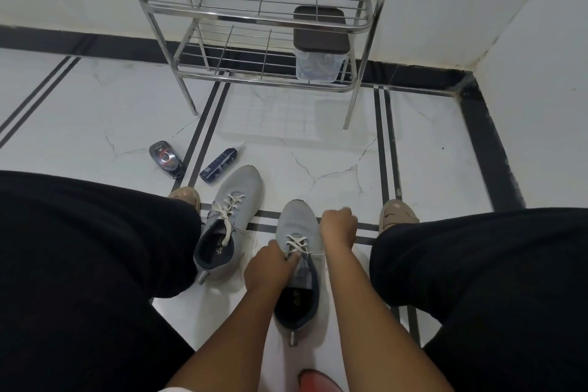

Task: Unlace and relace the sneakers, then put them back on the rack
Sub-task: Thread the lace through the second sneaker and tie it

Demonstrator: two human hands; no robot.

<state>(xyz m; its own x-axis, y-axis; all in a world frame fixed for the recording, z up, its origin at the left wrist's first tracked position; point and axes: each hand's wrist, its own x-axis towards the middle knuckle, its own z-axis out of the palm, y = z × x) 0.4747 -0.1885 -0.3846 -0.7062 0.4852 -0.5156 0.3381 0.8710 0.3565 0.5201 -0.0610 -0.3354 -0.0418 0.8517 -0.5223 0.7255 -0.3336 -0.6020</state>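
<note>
Two grey sneakers with white laces stand on the floor between my knees. The right sneaker (297, 226) is directly in front of me, toe pointing away. My left hand (270, 267) grips its tongue and the lace at the upper eyelets. My right hand (339, 226) is curled into a fist beside the toe and pulls a lace end taut to the right. The left sneaker (227, 223) lies untouched to the left, its lace loose and trailing. The steel shoe rack (264, 22) stands ahead against the wall.
A clear tub with a brown lid (319, 44) sits on the rack's lower shelf. A shoe-polish sponge (166, 157) and a dark blue tube (219, 164) lie on the floor left of the sneakers. My knees in black trousers flank the shoes.
</note>
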